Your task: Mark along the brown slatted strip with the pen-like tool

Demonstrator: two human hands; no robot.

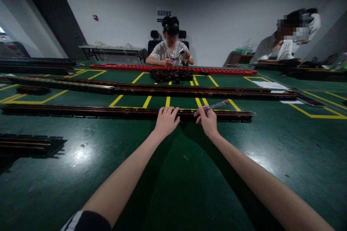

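Observation:
A long black strip with copper-coloured rods (81, 111) lies crosswise on the green table before me. My left hand (166, 121) is closed over this strip near its middle, fingers bent across the top and thumb at the right. My right hand (207, 121) grips a screwdriver (217, 105) with a clear purplish handle, which points up and to the right. Its thin tip end slants down left toward the strip, between my two hands; the exact contact point is too small to tell.
Behind it lie more long black strips (189, 91), a heap of small black parts (173, 75) and a red slotted rail (121, 67). Another strip bundle (29, 145) is at left. One person (170, 48) sits opposite; another (271, 48) is at right. White papers (271, 85) lie right.

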